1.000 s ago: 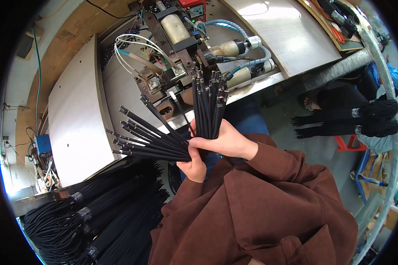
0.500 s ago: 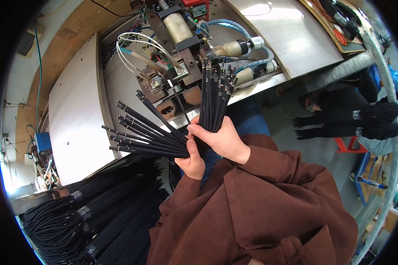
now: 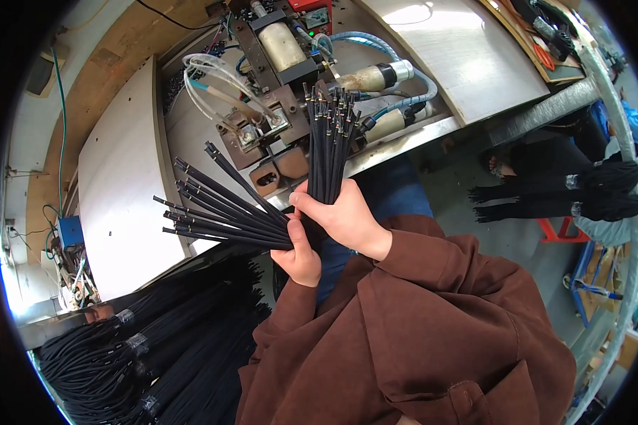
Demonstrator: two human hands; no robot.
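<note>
A fan of black cords (image 3: pixel 234 212) with banded ends spreads leftward from my left hand (image 3: pixel 298 262), which is closed round its near end. My right hand (image 3: pixel 351 223) grips an upright bundle of similar black cords (image 3: pixel 329 152), their tips pointing at the machine. The two hands meet, thumbs close together. Between the bundles, a single cord (image 3: pixel 281 168) runs from my fingers up to the front of the bench machine (image 3: pixel 278 131); its far tip is out of sight there. The fingertips' exact hold on this cord is hidden.
The machine carries a metal cylinder (image 3: pixel 282 47), looped hoses (image 3: pixel 372 42) and pale wires (image 3: pixel 205 81). Pale boards (image 3: pixel 124 177) flank it. More tied black cord bundles (image 3: pixel 106 354) lie at lower left. Another person sits at right beside hanging cord bundles (image 3: pixel 546 198).
Both hands and their cords have shifted slightly left and toward the machine. The single cord's pale tip, visible earlier in front of the machine, is now hidden at it.
</note>
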